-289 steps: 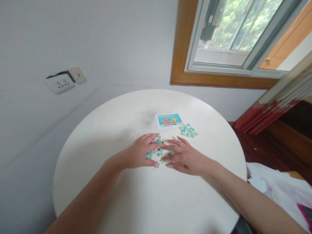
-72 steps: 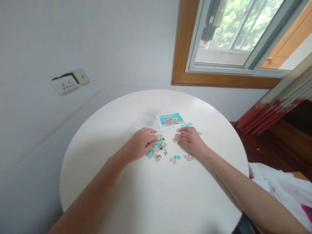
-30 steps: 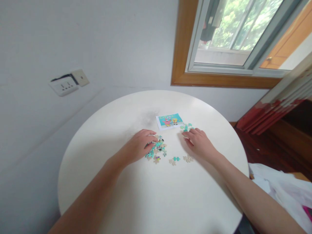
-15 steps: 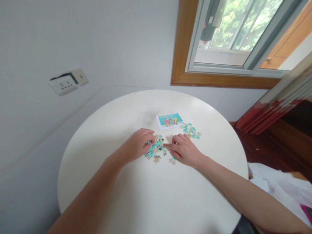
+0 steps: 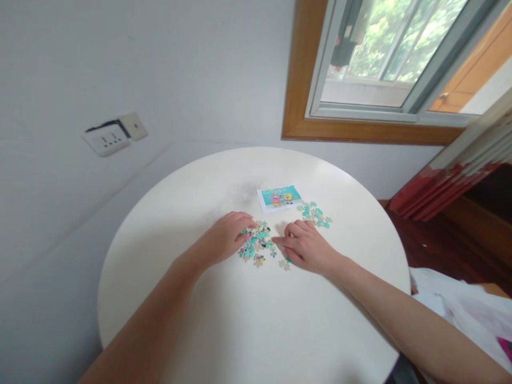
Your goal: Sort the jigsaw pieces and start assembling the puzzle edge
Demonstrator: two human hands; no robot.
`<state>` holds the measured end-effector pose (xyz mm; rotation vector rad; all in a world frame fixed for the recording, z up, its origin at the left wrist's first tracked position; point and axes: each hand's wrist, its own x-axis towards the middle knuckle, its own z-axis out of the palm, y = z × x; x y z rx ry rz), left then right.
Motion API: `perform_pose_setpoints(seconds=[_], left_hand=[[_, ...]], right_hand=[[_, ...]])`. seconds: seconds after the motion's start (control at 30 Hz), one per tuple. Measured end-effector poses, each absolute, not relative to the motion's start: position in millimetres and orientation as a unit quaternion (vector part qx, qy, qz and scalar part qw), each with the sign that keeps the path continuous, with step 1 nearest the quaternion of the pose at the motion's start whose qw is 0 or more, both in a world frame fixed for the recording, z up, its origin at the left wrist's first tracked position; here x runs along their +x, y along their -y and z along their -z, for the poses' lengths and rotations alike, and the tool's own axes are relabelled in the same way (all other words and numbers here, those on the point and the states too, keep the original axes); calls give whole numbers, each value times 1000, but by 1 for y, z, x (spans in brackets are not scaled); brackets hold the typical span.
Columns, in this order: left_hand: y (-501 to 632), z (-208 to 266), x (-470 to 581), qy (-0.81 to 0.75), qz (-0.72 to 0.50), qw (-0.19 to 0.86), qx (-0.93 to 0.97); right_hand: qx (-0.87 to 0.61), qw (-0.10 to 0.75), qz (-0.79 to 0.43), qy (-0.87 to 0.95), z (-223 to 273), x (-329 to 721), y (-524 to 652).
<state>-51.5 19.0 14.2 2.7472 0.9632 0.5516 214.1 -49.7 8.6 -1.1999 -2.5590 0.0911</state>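
Pale walls, a double wall socket (image 5: 114, 134) and a wood-framed window (image 5: 372, 58) surround a round white table (image 5: 256, 330), with a red-and-cream curtain (image 5: 436, 184) hanging at the far right. Near the table's middle lies a loose heap of jigsaw pieces (image 5: 258, 242), turquoise, beige and multicoloured. Left hand (image 5: 222, 237) rests at the heap's left edge, its fingers loosely bent over the nearest pieces — whether they grip one, I cannot tell. Right hand (image 5: 306, 248) is on the opposite side, index finger stretched toward the heap and the other fingers curled in; what they may hold is hidden. Just below it sits a beige piece (image 5: 285, 264), apart from the heap. Beyond the hands lies a cartoon picture card (image 5: 280, 197) — a smaller cluster of turquoise and pale-green pieces (image 5: 316, 214) is beside its lower right corner.
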Motion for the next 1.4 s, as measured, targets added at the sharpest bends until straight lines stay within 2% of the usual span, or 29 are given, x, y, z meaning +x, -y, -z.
perform_pose_setpoints(seconds=[0.3,0.6,0.87,1.13,1.4], left_hand=[[-15,-18,-47,-317,-177,91,927],[-14,-8,-40,-318,-177,113,925],[-10,-13,-37,-294,-164,120,934],[-16,-16,-43,-335,-194,85,918],[-15,-11,-41,-340,-166,67,923]], right_hand=[[-418,186,-45,888,-8,218,50],[-399,186,-63,896,-6,217,50],[-445,175,-38,877,-5,217,47],[-408,176,-48,895,-5,214,47],[-428,194,-37,882,-4,213,43]])
